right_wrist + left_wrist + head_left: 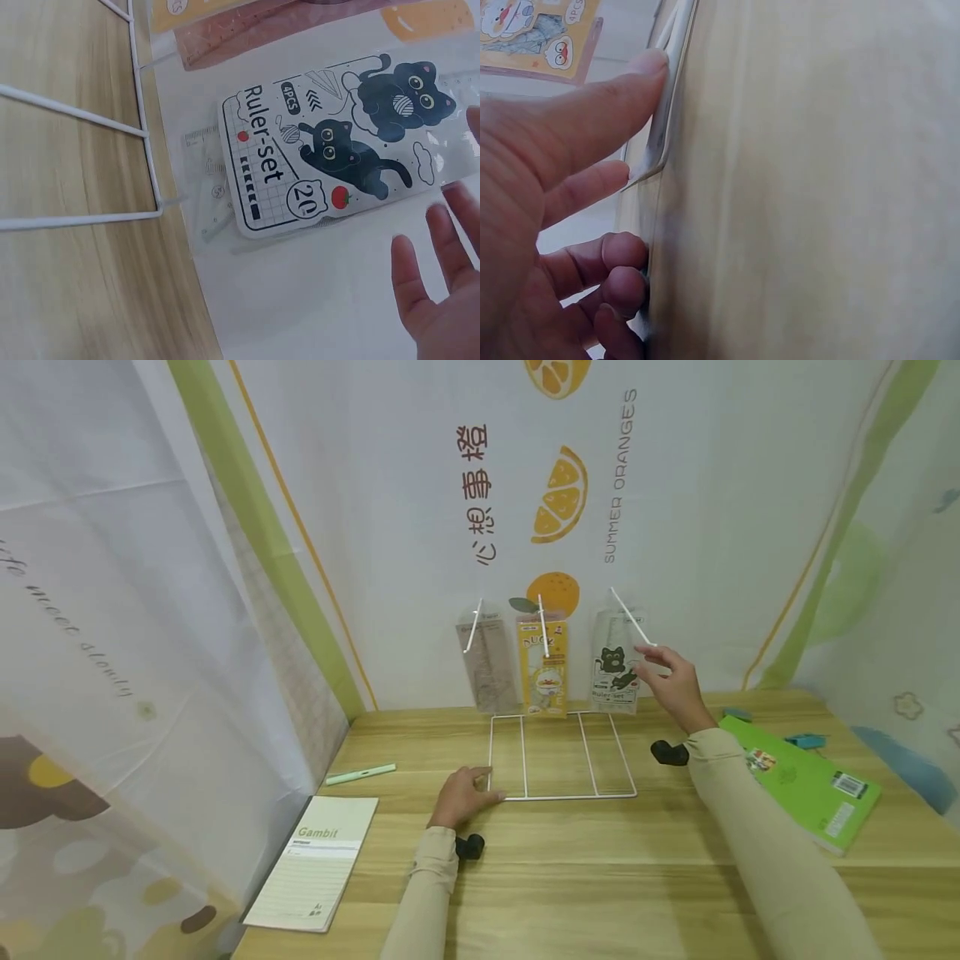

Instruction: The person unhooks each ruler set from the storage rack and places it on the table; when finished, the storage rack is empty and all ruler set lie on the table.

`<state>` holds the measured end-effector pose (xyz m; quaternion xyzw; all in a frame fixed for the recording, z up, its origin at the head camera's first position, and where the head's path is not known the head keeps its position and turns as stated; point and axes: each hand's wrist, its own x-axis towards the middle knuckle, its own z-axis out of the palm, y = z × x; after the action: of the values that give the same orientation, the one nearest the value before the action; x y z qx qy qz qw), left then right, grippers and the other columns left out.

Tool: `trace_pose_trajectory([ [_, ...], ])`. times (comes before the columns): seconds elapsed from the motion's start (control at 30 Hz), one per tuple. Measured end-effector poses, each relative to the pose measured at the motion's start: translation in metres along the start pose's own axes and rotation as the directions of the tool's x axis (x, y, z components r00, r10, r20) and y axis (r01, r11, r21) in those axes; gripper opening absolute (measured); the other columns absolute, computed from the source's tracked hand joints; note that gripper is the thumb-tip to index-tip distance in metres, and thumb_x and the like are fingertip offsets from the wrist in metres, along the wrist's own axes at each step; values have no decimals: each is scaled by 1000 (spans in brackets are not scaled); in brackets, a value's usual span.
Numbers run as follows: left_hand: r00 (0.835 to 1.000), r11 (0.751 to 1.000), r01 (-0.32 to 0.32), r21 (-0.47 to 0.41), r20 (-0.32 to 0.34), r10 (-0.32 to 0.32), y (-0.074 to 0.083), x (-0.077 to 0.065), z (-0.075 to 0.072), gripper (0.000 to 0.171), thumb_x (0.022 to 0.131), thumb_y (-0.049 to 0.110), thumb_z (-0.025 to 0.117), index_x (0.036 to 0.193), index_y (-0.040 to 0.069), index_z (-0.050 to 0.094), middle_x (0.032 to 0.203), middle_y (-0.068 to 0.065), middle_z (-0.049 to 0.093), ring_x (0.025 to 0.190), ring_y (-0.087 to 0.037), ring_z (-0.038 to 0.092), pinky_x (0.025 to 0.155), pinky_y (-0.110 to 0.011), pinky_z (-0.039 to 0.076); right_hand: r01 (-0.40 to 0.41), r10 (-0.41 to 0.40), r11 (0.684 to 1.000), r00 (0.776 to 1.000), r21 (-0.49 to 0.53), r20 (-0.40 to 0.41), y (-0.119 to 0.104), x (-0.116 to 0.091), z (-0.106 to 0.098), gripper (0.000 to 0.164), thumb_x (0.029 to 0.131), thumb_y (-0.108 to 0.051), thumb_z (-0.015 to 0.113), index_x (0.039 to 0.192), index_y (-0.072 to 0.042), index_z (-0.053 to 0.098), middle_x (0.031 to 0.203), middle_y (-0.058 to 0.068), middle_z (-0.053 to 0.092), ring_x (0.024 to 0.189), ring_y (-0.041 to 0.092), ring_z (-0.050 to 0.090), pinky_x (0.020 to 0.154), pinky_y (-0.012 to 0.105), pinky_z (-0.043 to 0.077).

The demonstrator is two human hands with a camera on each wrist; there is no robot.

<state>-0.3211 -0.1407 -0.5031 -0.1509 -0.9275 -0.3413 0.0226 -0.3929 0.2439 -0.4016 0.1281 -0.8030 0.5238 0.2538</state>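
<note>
1. Since its thumb lies over the near bar and its index finger meets the left one, the left hand (463, 795) is gripping the near-left corner of the white wire rack (562, 797), probably so it won't slide around.
2. Up by the tip of the right prong (630, 614) is the right hand (675, 685). Lower fingers are loose and spread, but can't tell if thumb and index are pinching anything.
3. Right beside them, the cat ruler set (615, 660) hangs on that prong at the rack's far side, printed front out, I'd guess so it's readable.
4. Left of it are the yellow duck packet (557, 693) and a greyish-brown packet (495, 672), one per prong, likely so neither hides the other.
5. Further out on the table (562, 877): pale green pen (360, 774) and notebook (315, 868) on the left, maybe parked away from the arms; green book (817, 777) right, just past the sleeve (765, 843).
</note>
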Motion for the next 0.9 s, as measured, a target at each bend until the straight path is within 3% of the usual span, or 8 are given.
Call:
trace_pose_trajectory([
  [0.13, 1000, 1000, 19, -14, 11, -19, 1, 0, 1, 58, 85, 29, 81, 131, -1, 64, 131, -25, 63, 122, -44, 58, 102, -57, 46, -20, 20, 999, 1000, 45, 8, 1, 2, 1, 41, 98, -14, 66, 135, 3, 59, 129, 26, 61, 112, 18, 59, 87, 15, 46],
  [0.23, 1000, 1000, 16, -11, 12, -16, 2, 1, 1, 57, 85, 29, 82, 131, -1, 64, 132, -25, 63, 122, -44, 58, 102, -57, 46, -17, 18, 997, 1000, 72, -10, 2, 2, 2, 39, 98, -8, 65, 134, 6, 58, 127, 30, 61, 102, 2, 58, 82, 8, 45],
  [0.4, 1000, 1000, 15, 9, 14, -15, 1, 3, 2, 58, 85, 31, 81, 132, 1, 64, 132, -24, 63, 122, -44, 58, 102, -56, 46, 22, -16, 995, 998, 93, -62, 3, 2, 2, 35, 95, -1, 66, 128, 10, 61, 115, 33, 65, 91, -7, 59, 79, 8, 47],
  [0.5, 1000, 1000, 22, 6, 18, -22, 0, 3, 2, 59, 85, 32, 81, 132, 1, 64, 133, -25, 62, 123, -44, 57, 102, -56, 46, 12, -5, 995, 997, 96, -76, 0, 0, 1, 35, 95, -6, 69, 127, 7, 62, 104, 16, 73, 88, -7, 61, 78, 10, 49],
  [0.63, 1000, 1000, 24, -8, 18, -24, 0, 2, 2, 59, 85, 31, 81, 132, 0, 64, 133, -26, 62, 122, -46, 57, 102, -58, 46, -10, 17, 997, 996, 82, -83, -3, -4, -1, 37, 95, -16, 71, 127, 2, 64, 97, -5, 72, 85, -4, 63, 76, 12, 50],
  [0.9, 1000, 1000, 17, 16, -1, -17, -2, 2, 2, 58, 84, 31, 82, 131, 1, 65, 131, -24, 63, 120, -44, 59, 101, -57, 46, 29, -23, 996, 996, 79, -82, -7, -18, -9, 36, 92, -8, 73, 125, 5, 64, 87, -7, 69, 74, 1, 62, 64, 13, 48],
])
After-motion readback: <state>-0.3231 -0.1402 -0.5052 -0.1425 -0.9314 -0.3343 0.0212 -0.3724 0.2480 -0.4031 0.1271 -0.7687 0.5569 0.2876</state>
